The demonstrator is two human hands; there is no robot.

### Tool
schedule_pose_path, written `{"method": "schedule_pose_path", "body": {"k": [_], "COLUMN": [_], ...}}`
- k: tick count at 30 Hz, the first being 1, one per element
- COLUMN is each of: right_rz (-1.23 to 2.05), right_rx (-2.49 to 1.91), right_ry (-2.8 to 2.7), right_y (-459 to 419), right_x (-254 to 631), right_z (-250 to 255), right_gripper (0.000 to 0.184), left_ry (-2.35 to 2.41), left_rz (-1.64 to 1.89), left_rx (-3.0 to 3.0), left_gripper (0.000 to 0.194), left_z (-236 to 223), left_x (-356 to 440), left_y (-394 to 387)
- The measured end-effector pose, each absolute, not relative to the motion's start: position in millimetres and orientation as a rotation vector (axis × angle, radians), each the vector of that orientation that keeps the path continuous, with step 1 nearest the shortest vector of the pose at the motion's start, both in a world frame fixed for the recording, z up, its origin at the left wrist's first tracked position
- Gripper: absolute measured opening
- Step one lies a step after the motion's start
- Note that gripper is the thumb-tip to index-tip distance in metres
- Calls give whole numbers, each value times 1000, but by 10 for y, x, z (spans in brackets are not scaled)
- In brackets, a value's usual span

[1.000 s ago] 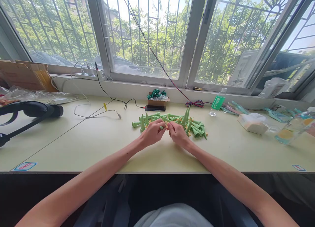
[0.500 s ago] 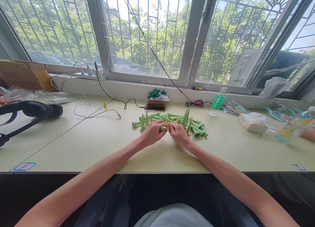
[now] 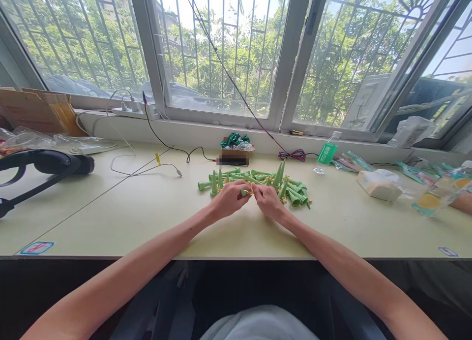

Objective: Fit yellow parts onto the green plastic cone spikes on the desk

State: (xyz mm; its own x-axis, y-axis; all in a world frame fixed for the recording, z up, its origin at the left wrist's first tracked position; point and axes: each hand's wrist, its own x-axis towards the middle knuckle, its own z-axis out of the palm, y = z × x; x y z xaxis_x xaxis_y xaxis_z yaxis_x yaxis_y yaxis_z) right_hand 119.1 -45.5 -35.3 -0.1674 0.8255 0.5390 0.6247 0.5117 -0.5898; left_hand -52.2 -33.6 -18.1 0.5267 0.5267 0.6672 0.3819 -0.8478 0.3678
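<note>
Fingertip work on a green cone (image 3: 244, 193), centre of frame.
Left hand (image 3: 229, 198): grip closed on the cone; right hand (image 3: 269, 200): grip pinched on a small yellow piece (image 3: 251, 192) just beside it; steady fingertips kept near the join should serve best; containers: small carton (image 3: 236, 153), upper centre, heaped with crumpled green wrapping (image 3: 233, 140); bottle (image 3: 326, 153), right of centre, contents unclear; tissue box (image 3: 378, 185), right, tissue protruding.

Tabletop (image 3: 121, 222): cones (image 3: 296, 196), centre. Small box (image 3: 235, 154), far side, behind cones. Headset (image 3: 70, 165), left; carton (image 3: 33, 111), far left, behind headset. Bottle (image 3: 327, 154), far side, right of cones. Tissue pack (image 3: 379, 185), right, nearer than bottle. Second bottle (image 3: 435, 196), right of tissue pack. Windows (image 3: 217, 49), beyond tabletop.
</note>
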Motion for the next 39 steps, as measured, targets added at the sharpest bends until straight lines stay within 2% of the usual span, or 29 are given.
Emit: {"method": "schedule_pose_path", "body": {"k": [6,16,39], "right_rz": [327,461,348], "right_rx": [-1193,-1202,-1184], "right_ry": [-1886,-1863,-1921], "right_y": [-472,-542,-490], "right_x": [1183,1148,1190], "right_z": [-337,-275,-316], "right_gripper": [55,35,49], "left_ry": [778,837,767], "left_rz": [1228,1219,1170], "left_rx": [2615,2588,2578], "left_gripper": [15,15,16], "left_z": [-187,-180,-192], "left_x": [-524,-528,-528], "left_y": [-320,-319,-321]}}
